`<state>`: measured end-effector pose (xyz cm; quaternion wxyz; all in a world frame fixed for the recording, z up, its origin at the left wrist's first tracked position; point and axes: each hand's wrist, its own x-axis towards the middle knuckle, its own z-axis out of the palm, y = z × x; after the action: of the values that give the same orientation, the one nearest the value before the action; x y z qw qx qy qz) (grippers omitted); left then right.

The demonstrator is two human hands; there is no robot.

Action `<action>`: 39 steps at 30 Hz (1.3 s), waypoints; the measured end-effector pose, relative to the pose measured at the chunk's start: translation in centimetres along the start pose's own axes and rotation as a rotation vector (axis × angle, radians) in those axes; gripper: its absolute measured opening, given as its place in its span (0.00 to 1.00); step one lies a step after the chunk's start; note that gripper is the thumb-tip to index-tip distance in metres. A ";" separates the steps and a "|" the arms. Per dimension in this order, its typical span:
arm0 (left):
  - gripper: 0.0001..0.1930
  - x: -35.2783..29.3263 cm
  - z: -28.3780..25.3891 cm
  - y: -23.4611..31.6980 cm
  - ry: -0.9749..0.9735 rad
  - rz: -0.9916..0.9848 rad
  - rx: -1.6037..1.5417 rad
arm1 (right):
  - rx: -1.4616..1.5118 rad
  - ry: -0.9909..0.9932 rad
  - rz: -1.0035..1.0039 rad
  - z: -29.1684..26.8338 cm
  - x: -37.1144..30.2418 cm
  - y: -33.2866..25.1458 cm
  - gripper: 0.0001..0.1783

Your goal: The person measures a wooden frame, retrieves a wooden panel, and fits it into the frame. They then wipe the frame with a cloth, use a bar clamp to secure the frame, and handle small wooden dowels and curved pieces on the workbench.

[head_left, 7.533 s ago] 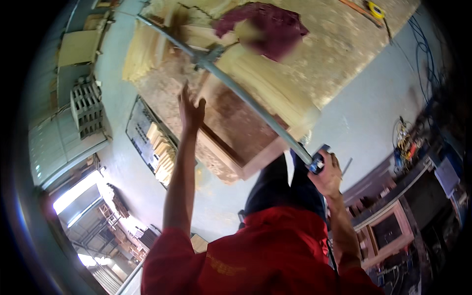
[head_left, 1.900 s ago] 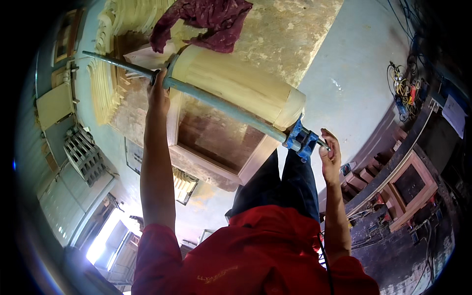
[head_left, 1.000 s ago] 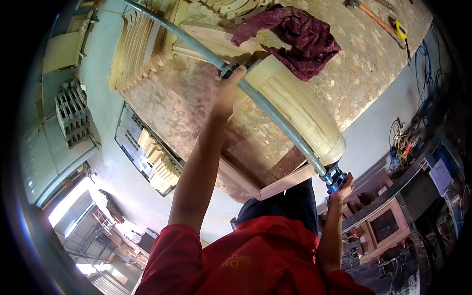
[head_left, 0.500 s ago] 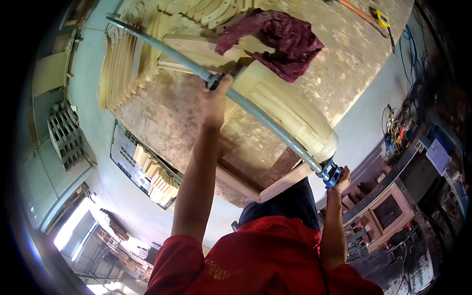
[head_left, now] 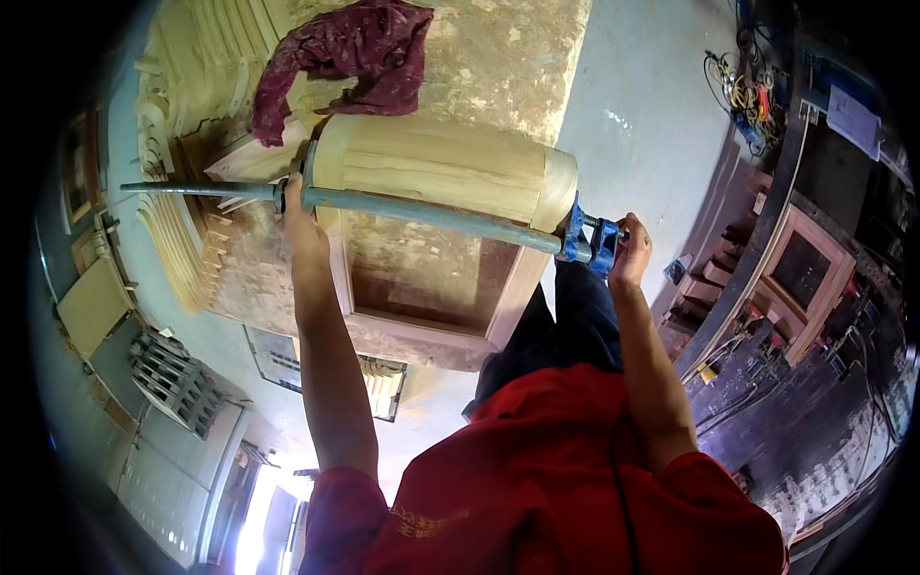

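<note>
A pipe clamp (head_left: pixel 422 213) with a long grey pipe and a blue screw head lies across the near side of a curved pale wood panel (head_left: pixel 436 168). My left hand (head_left: pixel 301 218) is closed around the pipe and its sliding jaw, by the panel's left end. At the right end, the fingers of my right hand (head_left: pixel 631 251) are closed on the handle of the blue clamp head (head_left: pixel 586 241). The head sits against or close to the panel's rounded end; contact cannot be made out. Under the pipe is a rectangular wooden frame (head_left: pixel 412 329) on the workbench.
A crumpled maroon cloth (head_left: pixel 393 67) lies on the bench behind the panel. Stacked curved wooden parts (head_left: pixel 225 48) fill the far left. On the right are tangled cables (head_left: pixel 752 96) and another wooden frame (head_left: pixel 800 257).
The view has turned, and the clamp now runs nearly level instead of slanting down to the right. Its blue head has come up beside the panel's right end. Both hands keep their grip.
</note>
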<state>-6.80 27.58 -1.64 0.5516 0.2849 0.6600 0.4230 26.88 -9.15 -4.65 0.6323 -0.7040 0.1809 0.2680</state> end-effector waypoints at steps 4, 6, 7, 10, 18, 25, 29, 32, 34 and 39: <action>0.18 0.2 -0.4 -0.1 -0.023 0.007 0.001 | -0.055 -0.169 -0.036 -1.6 1.8 0.9 0.18; 0.18 0.0 -0.1 0.0 0.005 -0.002 0.024 | -0.063 -0.146 0.017 -1.9 2.0 1.1 0.18; 0.17 0.0 0.1 0.0 0.019 -0.006 0.035 | -0.067 -0.134 0.042 -2.0 2.1 1.2 0.18; 0.17 0.8 -1.3 -0.6 -0.036 0.001 0.032 | -0.106 -0.145 0.104 -2.2 2.1 0.9 0.18; 0.16 0.7 -1.2 -0.6 -0.053 0.013 0.038 | -0.139 -0.035 0.082 -1.1 1.6 0.6 0.17; 0.16 -0.5 -0.1 0.4 0.033 0.028 0.019 | -0.134 -0.060 0.105 -1.3 1.2 0.4 0.16; 0.17 -1.3 0.4 0.8 -0.015 -0.030 0.042 | -0.050 -0.133 0.110 -1.7 1.4 0.5 0.16; 0.19 -0.3 -0.4 0.3 -0.067 -0.015 0.039 | -0.089 -0.147 0.063 -2.0 1.8 0.8 0.16; 0.21 -0.3 -0.3 0.0 -0.052 -0.034 0.040 | -0.129 -0.148 0.033 -2.1 2.0 1.0 0.16; 0.23 0.3 -0.7 -0.6 -0.078 -0.025 -0.010 | -0.149 -0.171 0.079 -2.4 2.2 0.7 0.15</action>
<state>-7.47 27.40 -2.29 0.5837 0.2902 0.6392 0.4080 28.56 -11.46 -6.42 0.5802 -0.7161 0.1335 0.3644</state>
